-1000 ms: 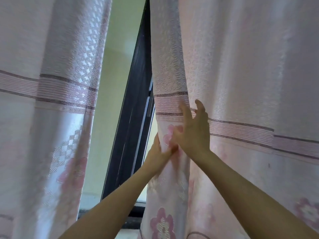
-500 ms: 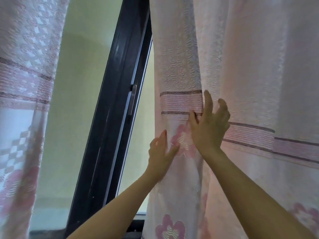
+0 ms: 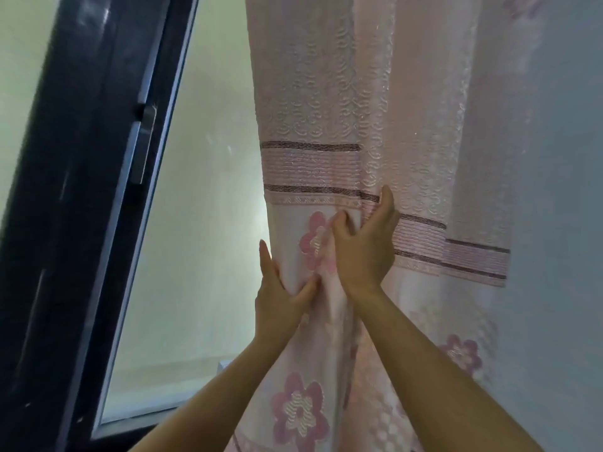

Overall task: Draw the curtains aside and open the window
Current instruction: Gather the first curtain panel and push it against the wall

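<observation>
The right hand [image 3: 362, 252] is pressed against the pink curtain [image 3: 326, 125], its fingers curled into a fold of the cloth beside a pink woven flower, the thumb raised along the dark-edged striped band; it has a bunch of fabric pinched in its grasp. The left hand [image 3: 280, 298] sits just below and to the left of it, thumb and forefinger spread wide and closed round the curtain's left edge, the fingers wrapped behind the cloth where they cannot be seen. The two hands are nearly touching, the right wrist crossing just above the left thumb, and both bare forearms reach up from the near bottom edge of the view.

The curtain hangs gathered into vertical folds in the middle and right of the scene, with scalloped lace patterning above the band and larger pink flowers [image 3: 298, 409] lower down. To its right is a plain pale wall [image 3: 561, 190].

To the left of the curtain the window [image 3: 202, 223] is uncovered: frosted, pale glass with a dark frame [image 3: 81, 190] slanting across the far left. A small metal handle [image 3: 143, 145] sits on that frame, and the sash looks closed, though the view is too blurred to be sure
</observation>
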A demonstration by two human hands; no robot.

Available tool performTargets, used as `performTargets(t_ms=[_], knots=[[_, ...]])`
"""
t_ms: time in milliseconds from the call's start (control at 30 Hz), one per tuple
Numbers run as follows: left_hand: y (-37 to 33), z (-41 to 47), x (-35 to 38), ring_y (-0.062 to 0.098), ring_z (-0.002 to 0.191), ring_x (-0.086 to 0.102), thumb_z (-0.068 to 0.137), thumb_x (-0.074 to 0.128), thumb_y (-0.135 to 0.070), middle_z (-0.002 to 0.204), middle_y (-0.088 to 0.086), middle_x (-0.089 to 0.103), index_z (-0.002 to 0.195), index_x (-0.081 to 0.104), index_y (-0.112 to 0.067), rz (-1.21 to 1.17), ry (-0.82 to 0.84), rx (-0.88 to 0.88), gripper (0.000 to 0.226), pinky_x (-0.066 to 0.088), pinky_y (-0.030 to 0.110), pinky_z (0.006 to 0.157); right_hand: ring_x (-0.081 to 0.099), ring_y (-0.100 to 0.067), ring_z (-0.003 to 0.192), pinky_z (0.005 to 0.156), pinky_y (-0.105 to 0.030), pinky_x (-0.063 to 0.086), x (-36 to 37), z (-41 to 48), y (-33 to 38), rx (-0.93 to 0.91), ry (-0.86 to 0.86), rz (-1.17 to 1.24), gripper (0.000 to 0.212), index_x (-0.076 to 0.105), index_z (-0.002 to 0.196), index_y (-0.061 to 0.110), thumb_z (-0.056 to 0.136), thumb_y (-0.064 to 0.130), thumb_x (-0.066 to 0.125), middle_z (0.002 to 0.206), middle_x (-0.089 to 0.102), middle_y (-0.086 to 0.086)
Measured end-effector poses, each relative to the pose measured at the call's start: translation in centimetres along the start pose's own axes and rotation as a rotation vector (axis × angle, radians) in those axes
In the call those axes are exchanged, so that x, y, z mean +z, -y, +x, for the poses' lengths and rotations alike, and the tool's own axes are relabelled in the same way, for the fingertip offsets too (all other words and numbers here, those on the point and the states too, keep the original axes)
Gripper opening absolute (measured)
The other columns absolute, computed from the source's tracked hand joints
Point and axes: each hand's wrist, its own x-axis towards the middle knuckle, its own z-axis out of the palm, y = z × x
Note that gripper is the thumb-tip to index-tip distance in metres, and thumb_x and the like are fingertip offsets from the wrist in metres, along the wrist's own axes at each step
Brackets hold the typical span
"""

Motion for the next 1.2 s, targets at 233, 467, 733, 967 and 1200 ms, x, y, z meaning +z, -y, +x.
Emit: performTargets(t_ms=[233, 467, 733, 967, 1200], knots=[[-0.2, -0.1, 3.7, 0.028, 0.113, 0.056, 0.063, 0.048, -0.069, 0.138, 0.002, 0.049, 0.143, 0.015, -0.026, -0.097, 0.036, -0.023, 0.096, 0.046, 0.037, 0.095, 0.044, -0.034, 0.111, 0.091, -0.046, 0.033, -1.4, 0.5, -2.4, -0.079, -0.122, -0.247, 0.056, 0.034, 0.134, 0.01, 0.085, 0.025, 0.056, 0.122, 0.055, -0.016], [-0.3, -0.8, 8.3, 0.027, 0.115, 0.055, 0.078, 0.057, -0.052, 0.139, 0.002, 0.048, 0.143, 0.015, -0.022, -0.088, 0.083, -0.014, 0.083, 0.043, 0.028, 0.086, 0.044, -0.033, 0.113, 0.095, -0.044, 0.028, -3.5, 1.5, -5.5, -0.044, -0.106, -0.388, 0.047, 0.035, 0.133, 0.009, 0.089, 0.018, 0.049, 0.127, 0.053, -0.016], [-2.1, -2.7, 12.6, 0.028, 0.119, 0.052, 0.081, 0.057, -0.051, 0.144, 0.004, 0.041, 0.144, 0.008, -0.023, -0.131, 0.168, 0.04, 0.085, 0.048, 0.047, 0.094, 0.045, -0.03, 0.116, 0.099, -0.04, 0.025, -7.8, 3.3, -8.2, -0.002, -0.11, -0.498, 0.046, 0.033, 0.133, 0.011, 0.09, 0.013, 0.047, 0.129, 0.051, -0.012], [-3.4, -5.6, 18.1, 0.028, 0.115, 0.055, 0.081, 0.055, -0.051, 0.142, 0.004, 0.043, 0.144, 0.007, -0.019, -0.095, 0.182, 0.04, 0.086, 0.048, 0.045, 0.096, 0.05, -0.027, 0.108, 0.099, -0.039, 0.027, -12.6, 4.6, -12.6, -0.01, -0.098, -0.443, 0.039, 0.038, 0.128, 0.013, 0.09, 0.016, 0.047, 0.121, 0.056, -0.01], [-3.9, -6.3, 22.4, 0.032, 0.127, 0.037, 0.076, 0.062, -0.052, 0.142, 0.014, 0.037, 0.144, 0.014, -0.013, 0.007, 0.02, -0.019, 0.092, 0.033, 0.047, 0.104, 0.054, -0.024, 0.108, 0.094, -0.03, 0.024, -15.1, 5.7, -15.6, -0.049, -0.006, -0.28, 0.038, 0.037, 0.127, 0.012, 0.09, 0.019, 0.046, 0.125, 0.054, -0.008]])
